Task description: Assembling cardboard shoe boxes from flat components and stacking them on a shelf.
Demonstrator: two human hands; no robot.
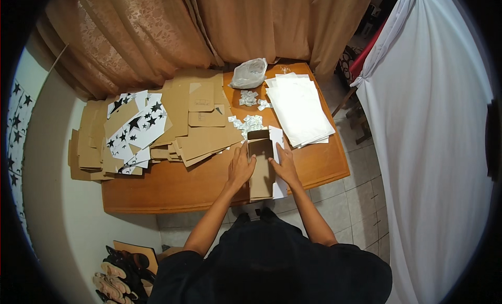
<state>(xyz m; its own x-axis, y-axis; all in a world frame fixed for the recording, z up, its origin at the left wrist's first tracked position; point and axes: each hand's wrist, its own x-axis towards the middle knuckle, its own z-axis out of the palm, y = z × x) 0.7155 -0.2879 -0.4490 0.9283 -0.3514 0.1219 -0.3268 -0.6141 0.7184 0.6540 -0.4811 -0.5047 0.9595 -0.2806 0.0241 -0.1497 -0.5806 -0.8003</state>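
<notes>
A brown paper bag (261,168) lies on the wooden table (172,186) in front of me, its open mouth pointing away. My left hand (240,168) presses on the bag's left side, thumb near the opening. My right hand (285,165) holds the bag's right edge, over a white sheet (280,186) that lies beneath the bag. Both hands grip the bag between them.
Flat brown cardboard pieces (201,134) and star-printed white sheets (138,127) cover the table's left half. A stack of white paper (298,108), small crumpled paper bits (250,121) and a clear plastic bag (249,73) sit at the back. Curtains hang behind; shoes (117,278) lie on the floor.
</notes>
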